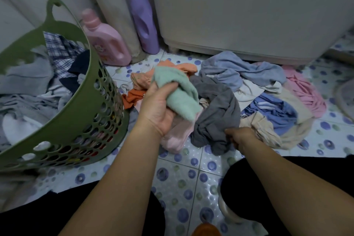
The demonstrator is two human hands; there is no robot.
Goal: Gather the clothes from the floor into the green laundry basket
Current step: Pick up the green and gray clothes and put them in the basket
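Left hand (pixel 159 109) clutching mint cloth (pixel 178 92), right hand (pixel 239 137) gripping grey garment (pixel 216 113)

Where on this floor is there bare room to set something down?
Bare tile lies between the person's knees, in front of the gray garment. A smaller patch sits right of the pink garment. Clothes crowd the stretch from the green basket to the washing machine.
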